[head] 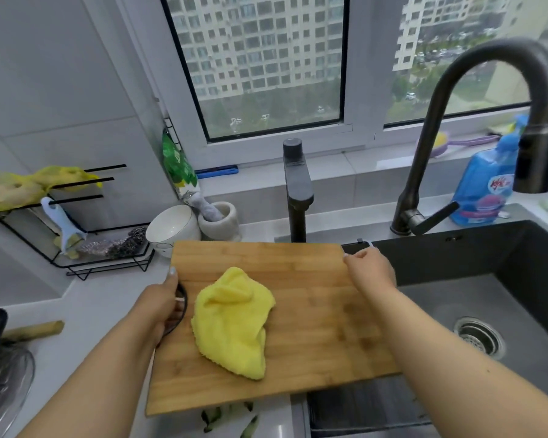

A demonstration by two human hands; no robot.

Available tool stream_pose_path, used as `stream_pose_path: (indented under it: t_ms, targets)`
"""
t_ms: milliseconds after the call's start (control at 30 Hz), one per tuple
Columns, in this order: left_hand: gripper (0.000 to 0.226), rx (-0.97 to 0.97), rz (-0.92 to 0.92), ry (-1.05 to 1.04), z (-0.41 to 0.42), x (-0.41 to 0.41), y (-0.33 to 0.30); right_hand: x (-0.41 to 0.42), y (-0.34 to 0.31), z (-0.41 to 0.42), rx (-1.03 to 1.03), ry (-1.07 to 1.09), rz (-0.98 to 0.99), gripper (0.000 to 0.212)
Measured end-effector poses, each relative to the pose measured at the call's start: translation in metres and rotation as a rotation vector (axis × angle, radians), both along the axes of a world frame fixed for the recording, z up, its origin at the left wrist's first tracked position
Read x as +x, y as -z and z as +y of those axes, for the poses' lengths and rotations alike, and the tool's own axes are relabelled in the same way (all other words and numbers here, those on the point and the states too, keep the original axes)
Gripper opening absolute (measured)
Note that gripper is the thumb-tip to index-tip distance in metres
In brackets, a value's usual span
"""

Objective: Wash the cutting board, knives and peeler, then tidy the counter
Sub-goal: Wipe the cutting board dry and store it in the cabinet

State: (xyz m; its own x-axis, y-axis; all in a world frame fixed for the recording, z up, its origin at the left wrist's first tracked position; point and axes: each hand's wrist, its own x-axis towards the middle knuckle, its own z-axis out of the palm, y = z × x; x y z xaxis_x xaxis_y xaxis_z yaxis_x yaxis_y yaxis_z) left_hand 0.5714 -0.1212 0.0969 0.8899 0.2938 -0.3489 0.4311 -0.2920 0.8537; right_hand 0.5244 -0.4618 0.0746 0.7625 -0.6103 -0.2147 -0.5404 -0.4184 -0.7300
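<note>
The rectangular bamboo cutting board (298,311) is held level, partly over the pale counter (86,311) and partly over the dark sink (519,248), with the left hand (159,308) fingers clamped on its left edge by the black loop and the right hand (372,270) fingers closed over its far right corner. Between the two sets of fingers, a crumpled yellow microfibre cloth (234,324) lies loose on top. The board looks stiff, fairly heavy and slippery when wet, so opposite edges seem the surest hold, while the soft cloth could slide off if tilted
</note>
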Motion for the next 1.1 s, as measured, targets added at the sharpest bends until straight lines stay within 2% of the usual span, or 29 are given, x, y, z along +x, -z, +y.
stream_pose_path:
  t_ms: [100,200,333,533,800,867,933,1000,1100]
  targets:
    - [0.06,-0.032,0.024,-0.008,-0.008,-0.007,0.003,-0.003,-0.009,-0.013,-0.102,0.084,0.115,0.054]
    - [0.058,-0.135,0.069,-0.014,-0.028,-0.009,0.016,-0.004,-0.012,-0.033,-0.04,0.11,0.265,0.064]
    - [0.057,-0.181,0.116,-0.006,-0.052,-0.008,0.036,-0.009,-0.011,-0.061,0.059,0.08,0.368,0.069]
    - [0.055,-0.24,0.174,0.008,-0.085,-0.016,0.061,-0.018,0.004,-0.088,0.105,0.124,0.358,0.074]
    - [0.055,-0.177,0.164,0.045,-0.102,-0.015,0.075,-0.02,0.023,-0.101,0.217,0.233,0.342,0.079]
    - [0.057,-0.124,0.143,0.061,-0.101,-0.014,0.078,-0.02,0.029,-0.102,0.225,0.234,0.327,0.081]
    - [0.062,0.019,0.112,0.09,-0.1,-0.009,0.082,-0.017,0.033,-0.103,0.223,0.231,0.317,0.083]
    - [0.065,0.276,0.08,0.144,-0.098,-0.004,0.085,-0.015,0.035,-0.102,0.2,0.222,0.315,0.082]
    - [0.065,0.634,0.134,0.308,-0.095,0.002,0.081,-0.012,0.037,-0.102,0.121,0.204,0.328,0.079]
